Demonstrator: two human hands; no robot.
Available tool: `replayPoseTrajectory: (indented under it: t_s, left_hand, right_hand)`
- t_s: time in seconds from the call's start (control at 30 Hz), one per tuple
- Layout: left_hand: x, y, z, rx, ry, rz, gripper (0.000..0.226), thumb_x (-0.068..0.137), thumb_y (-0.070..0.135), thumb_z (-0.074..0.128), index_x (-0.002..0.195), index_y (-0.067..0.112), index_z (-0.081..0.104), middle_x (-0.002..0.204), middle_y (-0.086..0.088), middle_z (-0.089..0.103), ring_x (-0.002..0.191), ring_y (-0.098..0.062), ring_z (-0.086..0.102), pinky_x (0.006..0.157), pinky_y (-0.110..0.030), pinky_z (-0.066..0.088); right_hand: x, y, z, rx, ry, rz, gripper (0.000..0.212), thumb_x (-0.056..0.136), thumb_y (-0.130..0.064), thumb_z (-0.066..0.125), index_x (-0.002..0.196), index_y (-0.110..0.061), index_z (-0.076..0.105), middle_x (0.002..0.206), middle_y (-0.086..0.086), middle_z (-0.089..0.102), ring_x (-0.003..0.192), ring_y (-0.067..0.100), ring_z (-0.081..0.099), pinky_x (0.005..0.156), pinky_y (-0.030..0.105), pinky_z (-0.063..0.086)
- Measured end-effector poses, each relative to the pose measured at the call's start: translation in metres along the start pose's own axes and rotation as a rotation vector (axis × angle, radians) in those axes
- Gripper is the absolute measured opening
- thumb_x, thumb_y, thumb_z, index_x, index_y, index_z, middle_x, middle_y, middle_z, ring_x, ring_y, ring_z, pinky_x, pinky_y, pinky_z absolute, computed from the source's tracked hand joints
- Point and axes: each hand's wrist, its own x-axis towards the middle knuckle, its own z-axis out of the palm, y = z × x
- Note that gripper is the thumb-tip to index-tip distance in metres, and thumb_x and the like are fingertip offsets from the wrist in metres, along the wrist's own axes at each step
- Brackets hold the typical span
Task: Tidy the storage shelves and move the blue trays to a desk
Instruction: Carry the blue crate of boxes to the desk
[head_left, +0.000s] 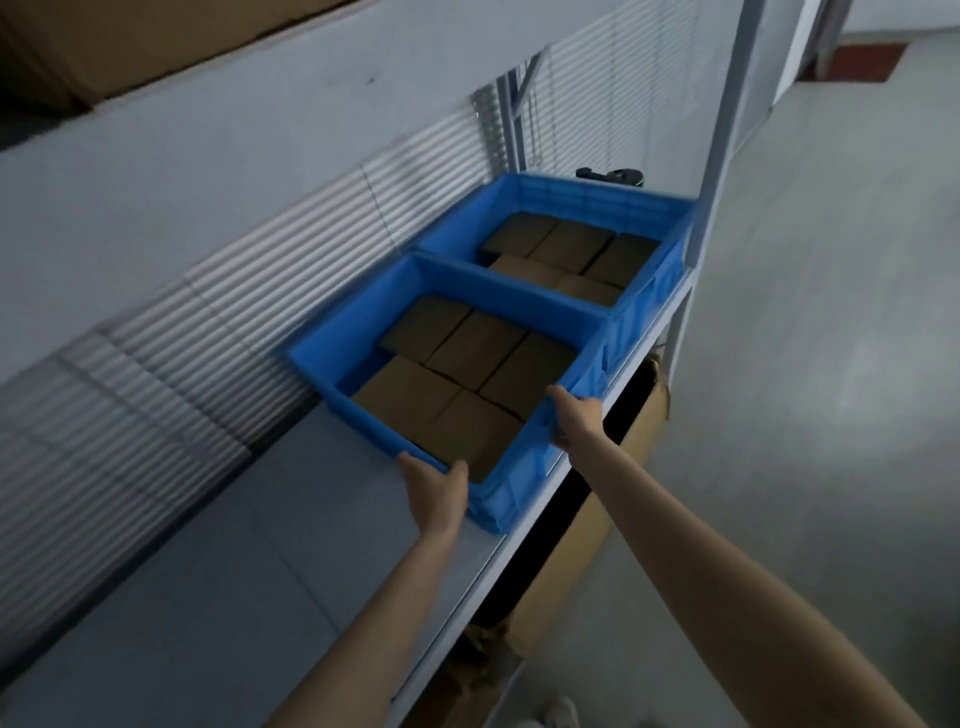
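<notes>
Both hands clamp the rim of the near blue tray (493, 288). The left hand (434, 493) holds its near end wall, thumb hooked over the rim into the tray. The right hand (571, 421) holds the side wall that runs along the front edge of the shelf (234, 545), fingers curled over the rim.

A grey floor (831, 364) spreads to the right of the rack. The pale shelf runs away from the camera, with closed blinds (260, 260) along its back edge and a metal post (722, 130) standing at its far front corner. On the level above, a large carton (104, 41) sits at the top left. Below the shelf, another carton (639, 431) shows under the front edge.

The near tray sits on the shelf, slightly askew, its near front corner at the front edge. A far blue tray (582, 189) stands just beyond it, the two touching wall to wall, tight against the post at the far front corner. Flat brown boxes (457, 364) fill the near tray side by side; more brown boxes (571, 249) fill the far one. A small black object (613, 175), too blurred to identify, lies behind the far tray.
</notes>
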Motion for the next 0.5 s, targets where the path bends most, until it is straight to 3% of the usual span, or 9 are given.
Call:
replayPoseTrajectory:
  t_s: [0.07,0.13,0.23,0.37,0.5]
  left_hand:
    - [-0.012,0.010,0.000,-0.025,0.000,0.014,0.066,0.075,0.022,0.059,0.135,0.015,0.032,0.134,-0.011,0.050,0.112,-0.029,0.058,0.096,-0.052,0.052]
    - [-0.021,0.014,0.000,-0.049,-0.018,0.010,0.061,0.082,0.016,0.060,0.136,0.015,0.030,0.126,-0.007,0.053,0.098,-0.025,0.062,0.089,-0.052,0.056]
    - [-0.027,0.010,-0.007,-0.073,-0.017,-0.011,0.077,0.087,0.013,0.061,0.151,0.011,0.020,0.125,-0.009,0.053,0.084,-0.020,0.063,0.080,-0.049,0.060]
    - [-0.053,-0.008,-0.028,0.082,0.065,0.050,0.087,0.085,0.023,0.069,0.153,0.009,0.016,0.148,-0.016,0.037,0.125,-0.029,0.050,0.095,-0.042,0.050]
    - [-0.063,-0.010,-0.058,0.339,0.280,0.260,0.070,0.085,0.035,0.070,0.143,0.012,0.037,0.136,-0.013,0.048,0.119,-0.027,0.051,0.085,-0.044,0.053]
  right_hand:
    - [0.005,0.002,0.002,0.006,0.025,0.000,0.056,0.083,-0.039,0.072,0.122,-0.003,0.052,0.094,0.012,0.062,0.073,0.024,0.062,0.039,0.021,0.044]
    - [0.003,0.000,0.003,0.039,0.021,0.010,0.051,0.084,-0.037,0.073,0.116,-0.004,0.053,0.089,0.010,0.061,0.073,0.024,0.062,0.044,0.024,0.045]
    - [-0.008,-0.001,0.003,0.057,0.009,0.032,0.037,0.085,-0.032,0.072,0.107,-0.010,0.052,0.087,0.010,0.059,0.068,0.022,0.058,0.048,0.027,0.044]
    - [-0.040,0.019,-0.013,0.014,0.021,0.058,0.027,0.087,-0.029,0.065,0.095,-0.011,0.047,0.077,0.007,0.048,0.060,0.018,0.048,0.045,0.026,0.038]
    - [-0.083,0.046,-0.043,0.047,0.078,0.052,0.026,0.084,-0.026,0.060,0.077,-0.015,0.037,0.068,0.004,0.036,0.054,0.017,0.034,0.048,0.027,0.029]
